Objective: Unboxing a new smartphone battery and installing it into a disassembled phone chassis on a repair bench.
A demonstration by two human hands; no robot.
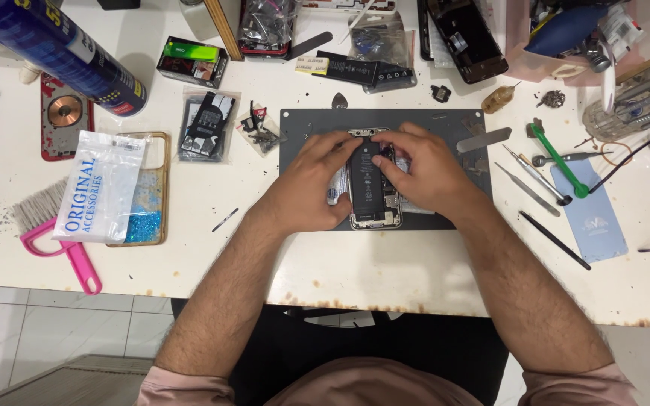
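One opened smartphone (371,184), its back removed and a black battery exposed, is seen lying on a dark grey work mat (306,128) at the middle of a white table (385,271). Two bare hands are laid on the phone: the left hand (311,184) is pressed against its left edge, fingers reaching over the top corner, and the right hand (423,171) is set on its right side, fingertips on the upper part of the battery. The hands are close together without touching; whether anything is pinched between the fingers cannot be told. To the right of the mat, one green-handled tool (558,159), two metal tweezers (536,180) and one black stick (555,240) are laid out. To the left, one pink-handled brush (65,244), one white accessory bag (99,184) and one blue spray can (54,49) are found.
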